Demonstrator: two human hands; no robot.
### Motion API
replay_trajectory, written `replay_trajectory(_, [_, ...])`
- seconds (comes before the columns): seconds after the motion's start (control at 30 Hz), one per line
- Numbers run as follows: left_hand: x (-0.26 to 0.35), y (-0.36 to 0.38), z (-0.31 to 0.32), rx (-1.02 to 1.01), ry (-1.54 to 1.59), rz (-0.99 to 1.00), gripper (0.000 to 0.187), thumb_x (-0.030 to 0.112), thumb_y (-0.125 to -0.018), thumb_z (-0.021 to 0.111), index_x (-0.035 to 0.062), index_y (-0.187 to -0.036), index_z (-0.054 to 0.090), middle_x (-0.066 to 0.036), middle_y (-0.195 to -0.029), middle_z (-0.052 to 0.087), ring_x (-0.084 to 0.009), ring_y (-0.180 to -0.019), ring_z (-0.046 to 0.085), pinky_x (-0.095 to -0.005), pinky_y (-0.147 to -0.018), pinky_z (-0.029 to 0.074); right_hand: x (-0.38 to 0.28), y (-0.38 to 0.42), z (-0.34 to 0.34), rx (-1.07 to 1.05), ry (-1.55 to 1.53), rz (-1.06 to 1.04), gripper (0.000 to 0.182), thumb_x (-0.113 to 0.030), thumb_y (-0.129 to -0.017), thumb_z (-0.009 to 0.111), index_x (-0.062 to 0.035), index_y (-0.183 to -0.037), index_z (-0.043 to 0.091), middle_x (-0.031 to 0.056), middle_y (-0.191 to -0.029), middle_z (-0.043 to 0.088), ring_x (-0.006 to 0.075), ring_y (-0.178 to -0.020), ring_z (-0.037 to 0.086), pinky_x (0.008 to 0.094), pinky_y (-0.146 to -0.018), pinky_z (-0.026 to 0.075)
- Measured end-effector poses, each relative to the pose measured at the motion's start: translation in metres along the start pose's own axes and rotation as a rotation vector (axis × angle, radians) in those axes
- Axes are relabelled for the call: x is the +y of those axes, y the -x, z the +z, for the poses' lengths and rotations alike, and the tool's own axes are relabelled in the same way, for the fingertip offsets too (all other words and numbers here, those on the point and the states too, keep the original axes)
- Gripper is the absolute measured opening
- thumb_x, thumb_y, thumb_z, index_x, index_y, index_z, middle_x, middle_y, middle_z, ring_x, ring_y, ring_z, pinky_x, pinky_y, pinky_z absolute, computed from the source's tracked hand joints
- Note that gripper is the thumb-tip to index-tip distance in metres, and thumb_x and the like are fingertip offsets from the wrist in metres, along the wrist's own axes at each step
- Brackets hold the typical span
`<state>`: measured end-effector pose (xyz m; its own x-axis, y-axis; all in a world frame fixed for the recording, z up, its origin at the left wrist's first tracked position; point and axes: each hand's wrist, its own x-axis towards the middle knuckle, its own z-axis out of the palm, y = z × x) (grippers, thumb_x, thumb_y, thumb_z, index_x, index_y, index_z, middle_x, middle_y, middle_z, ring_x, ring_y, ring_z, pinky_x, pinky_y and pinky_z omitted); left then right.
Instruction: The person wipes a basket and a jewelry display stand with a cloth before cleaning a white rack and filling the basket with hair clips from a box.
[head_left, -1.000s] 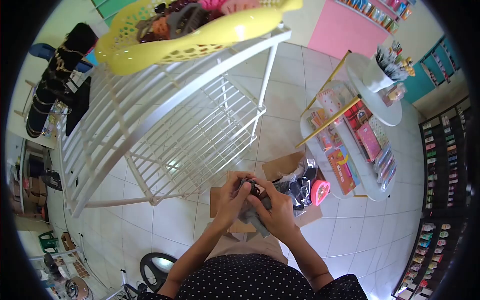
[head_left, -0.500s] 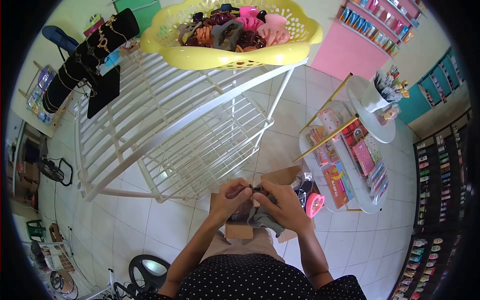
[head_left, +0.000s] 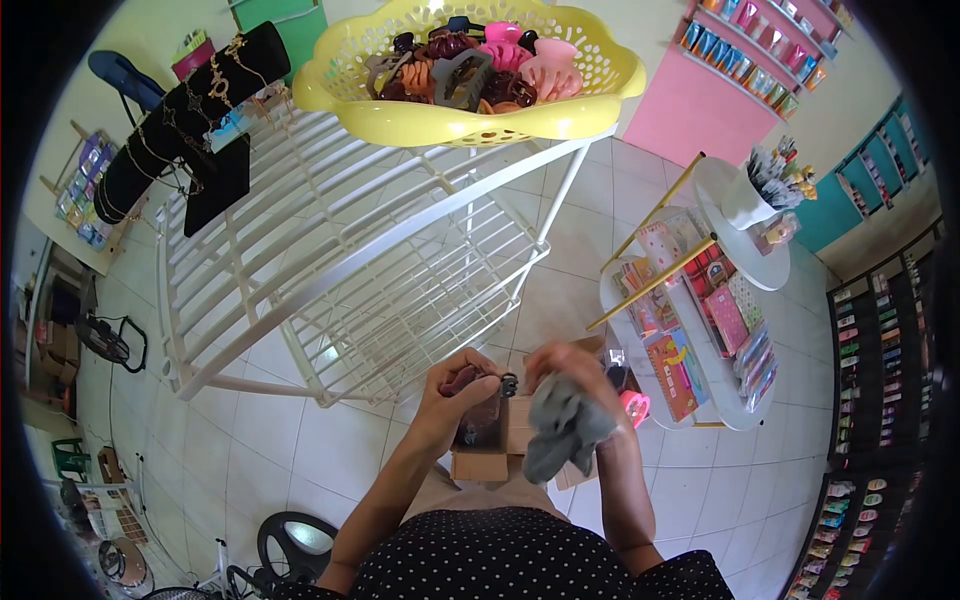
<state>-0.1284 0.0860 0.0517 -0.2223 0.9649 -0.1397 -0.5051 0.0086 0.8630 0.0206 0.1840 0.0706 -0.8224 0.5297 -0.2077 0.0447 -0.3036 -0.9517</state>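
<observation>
In my left hand [head_left: 455, 395] is a dark reddish hair claw clip [head_left: 462, 380], its small black end [head_left: 509, 384] sticking out past the thumb. A grey cloth [head_left: 568, 422] hangs from my right hand [head_left: 580, 365], which is blurred by motion and apart from the clip. Under both hands stands an open cardboard box [head_left: 480, 466] with dark contents that I cannot make out. Beyond the hands, a yellow basket [head_left: 480, 128] of claw clips in pink, orange, grey and dark red rests on the white rack.
The white slatted rack [head_left: 330, 240] fills the centre left, with a black bracelet stand [head_left: 190, 120] on it. To the right stands a tiered shelf [head_left: 745, 262] with stationery and a white cup of brushes. A pink heart-shaped item [head_left: 634, 408] lies by the boxes.
My hands have come apart. My right hand has drawn back to the right with the grey cloth, now bunched, while the clip stays in my left hand.
</observation>
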Motion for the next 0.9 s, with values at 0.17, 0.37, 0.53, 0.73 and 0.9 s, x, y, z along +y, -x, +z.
replay_trajectory(0.17, [0.000,0.002,0.011,0.057,0.157,-0.015,0.010,0.006,-0.076,0.056,0.0025,-0.084,0.050,0.000,-0.072,0.051,-0.0042,-0.061,0.047,-0.0160,-0.052,0.038,-0.010,0.000,0.037,0.590,0.203,-0.601,0.022,-0.021,-0.080,0.052,-0.0019,-0.091,0.055,0.0066,-0.087,0.053,0.0148,-0.082,0.052,0.0246,-0.072,0.041])
replay_trajectory(0.37, [-0.004,0.007,0.017,0.117,0.240,-0.007,0.011,0.003,-0.074,0.057,0.0029,-0.084,0.051,-0.001,-0.076,0.053,-0.0044,-0.067,0.048,-0.0175,-0.059,0.040,0.008,-0.004,0.054,0.514,0.618,-0.844,0.022,-0.012,-0.075,0.057,-0.0015,-0.094,0.056,0.0120,-0.092,0.055,0.0232,-0.083,0.054,0.0271,-0.070,0.043])
replay_trajectory(0.53, [0.005,0.008,0.028,0.116,0.174,-0.029,0.011,0.003,-0.073,0.058,0.0032,-0.082,0.052,-0.001,-0.078,0.053,-0.0046,-0.070,0.049,-0.0177,-0.064,0.040,0.015,0.002,0.051,0.570,0.316,-0.582,0.017,-0.013,-0.075,0.058,-0.0016,-0.088,0.057,0.0100,-0.085,0.056,0.0210,-0.078,0.054,0.0267,-0.067,0.043])
replay_trajectory(0.73, [-0.002,0.002,0.023,0.109,0.219,-0.007,0.011,0.005,-0.074,0.058,0.0034,-0.083,0.051,0.000,-0.074,0.053,-0.0037,-0.065,0.048,-0.0159,-0.056,0.039,0.005,-0.007,0.054,0.756,0.464,-0.827,0.020,-0.015,-0.072,0.062,-0.0010,-0.084,0.056,0.0085,-0.078,0.053,0.0178,-0.068,0.052,0.0260,-0.060,0.041])
replay_trajectory(0.9, [0.003,0.000,0.029,0.035,0.209,0.066,0.009,0.006,-0.076,0.056,0.0040,-0.082,0.049,0.001,-0.069,0.049,-0.0023,-0.058,0.045,-0.0147,-0.048,0.035,0.009,-0.005,0.052,0.746,0.366,-0.778,0.018,-0.011,-0.069,0.064,-0.0005,-0.081,0.057,0.0082,-0.075,0.052,0.0173,-0.066,0.050,0.0263,-0.062,0.040])
